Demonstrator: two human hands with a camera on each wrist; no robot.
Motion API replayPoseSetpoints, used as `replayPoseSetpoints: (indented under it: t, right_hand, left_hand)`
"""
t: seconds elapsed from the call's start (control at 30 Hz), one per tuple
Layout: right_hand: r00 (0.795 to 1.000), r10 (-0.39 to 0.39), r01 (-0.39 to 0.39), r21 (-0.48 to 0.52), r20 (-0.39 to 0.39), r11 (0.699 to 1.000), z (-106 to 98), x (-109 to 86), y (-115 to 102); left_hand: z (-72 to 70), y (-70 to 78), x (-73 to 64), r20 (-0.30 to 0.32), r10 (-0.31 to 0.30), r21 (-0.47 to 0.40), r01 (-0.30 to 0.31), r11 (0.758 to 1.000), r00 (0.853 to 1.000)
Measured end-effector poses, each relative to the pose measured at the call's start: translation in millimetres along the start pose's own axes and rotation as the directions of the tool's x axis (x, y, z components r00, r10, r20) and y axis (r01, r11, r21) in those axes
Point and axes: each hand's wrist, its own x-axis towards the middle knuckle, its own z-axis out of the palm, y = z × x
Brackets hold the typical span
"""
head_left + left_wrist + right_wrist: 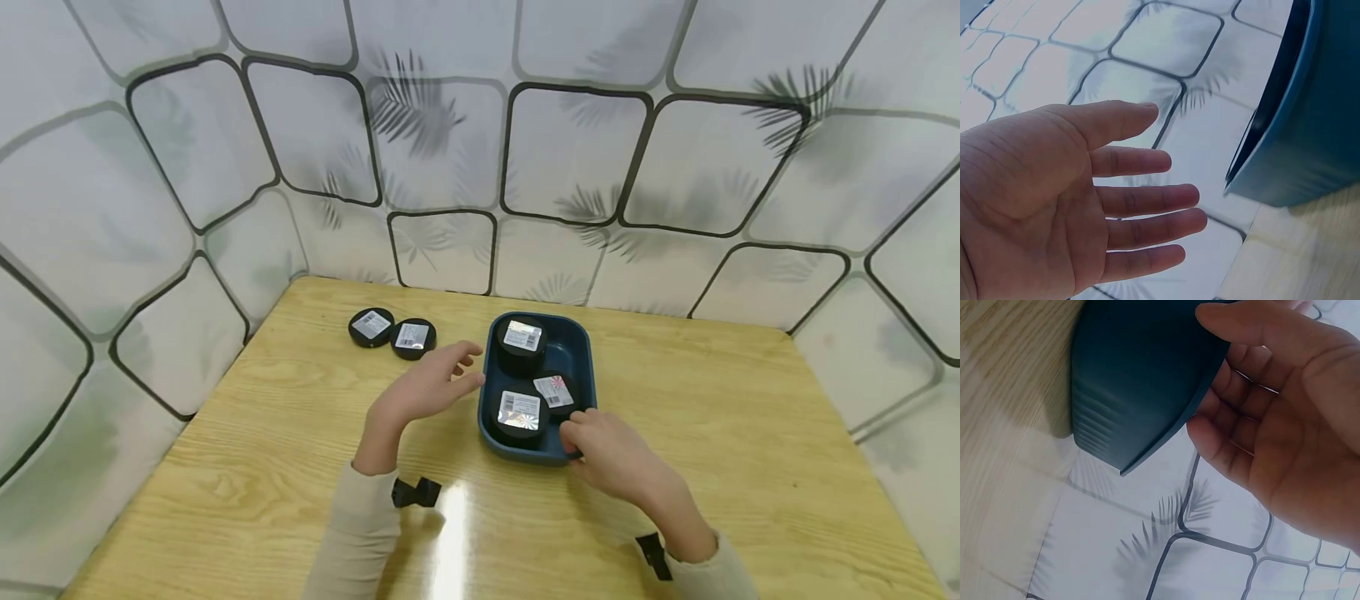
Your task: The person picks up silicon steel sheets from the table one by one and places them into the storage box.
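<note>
Tray (573, 350) with round black containers (519, 410) stands on the wooden table (247, 467).
The right hand (611, 454) pinches its rim (1160, 440); the left hand (423, 387), fingers relaxed, is just beside it, not touching.

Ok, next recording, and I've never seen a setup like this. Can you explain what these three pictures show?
There is no machine here: a person works with two bare hands. The widest picture comes from a camera worn on the head, looking forward and down. The other two come from cameras on the wrists, each watching its own hand.

On the wooden table stands a blue tray with black round containers in it; three labelled tops show, though I can't tell how many are stacked beneath. Two black discs lie on the table to the tray's left.

The right hand grips the tray's rim near its close right corner. The left hand is beside the tray's left edge, holding nothing.
</note>
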Motion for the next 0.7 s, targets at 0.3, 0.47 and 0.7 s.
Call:
replayPoseSetpoints:
  t: [0.3,0.47,0.7]
  right_hand:
    - [1.0,-0.006,0.006,0.009,-0.01,1.0,0.4,-0.8,0.5]
    - [1.0,-0.011,0.011,0.004,-0.012,1.0,0.8,-0.8,0.6]
    - [1.0,0.016,-0.016,0.013,0.001,1.0,1.2,-2.7,-0.1]
  left_hand:
    - [-14.2,-12.2,-9.6,-0.049,-0.04,0.014,0.041,0.999,0.998]
    - [-17.5,-15.5,-11.5,-0.048,-0.064,0.021,0.066,0.998,0.997]
    - [-16.4,-14.3,-12.9,-0.04,-0.072,0.027,0.073,0.997,0.997]
